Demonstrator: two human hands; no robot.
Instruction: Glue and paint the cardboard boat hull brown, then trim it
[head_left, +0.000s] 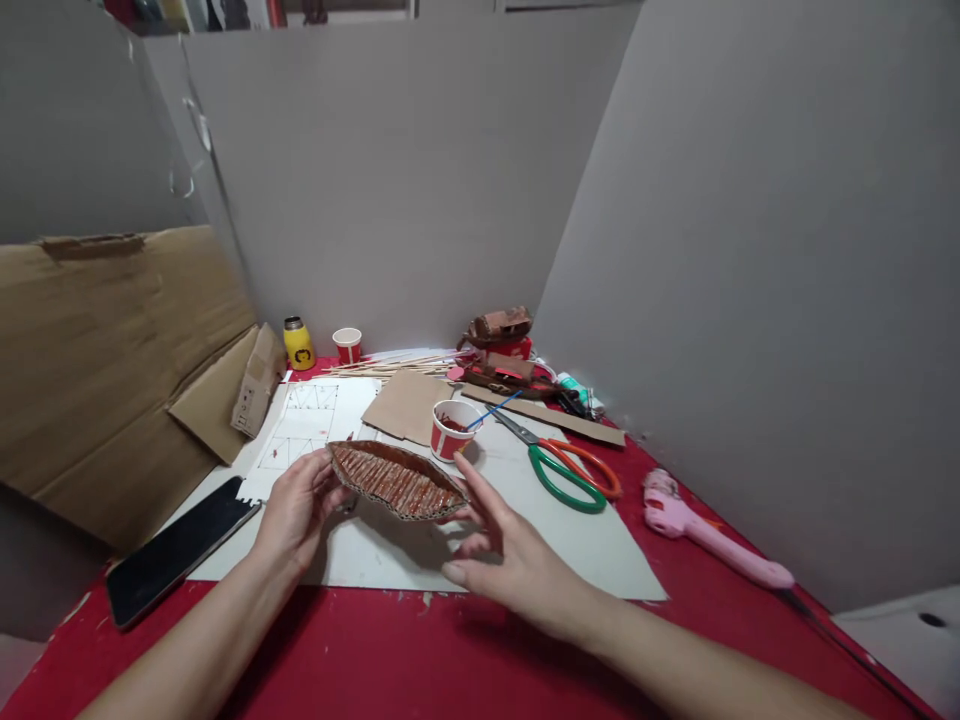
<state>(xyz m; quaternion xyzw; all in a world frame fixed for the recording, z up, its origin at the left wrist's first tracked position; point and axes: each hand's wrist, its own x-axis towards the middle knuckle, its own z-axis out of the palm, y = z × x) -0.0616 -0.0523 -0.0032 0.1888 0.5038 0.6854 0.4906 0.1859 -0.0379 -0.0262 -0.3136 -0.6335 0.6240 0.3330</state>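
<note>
A small boat-shaped cardboard piece point(397, 484), painted reddish brown inside with ribbed strips, is held above the white sheet. My left hand point(300, 505) pinches its left tip. At the right tip, my right hand point(499, 550) has its fingers spread, with the fingertips at or just behind the edge; exact contact is hard to see. Just behind the piece stands a red and white paper cup point(450, 442) with brown paint and a thin blue stick in it. Scissors point(555, 465) with green and orange handles lie right of the cup.
A black phone point(180, 552) lies at left, near leaning cardboard point(112, 360). Behind are a yellow bottle point(298, 346), another cup point(347, 346), thin sticks point(397, 366) and brown model boats point(506, 372). A pink glue gun point(712, 535) lies right, its cord trailing.
</note>
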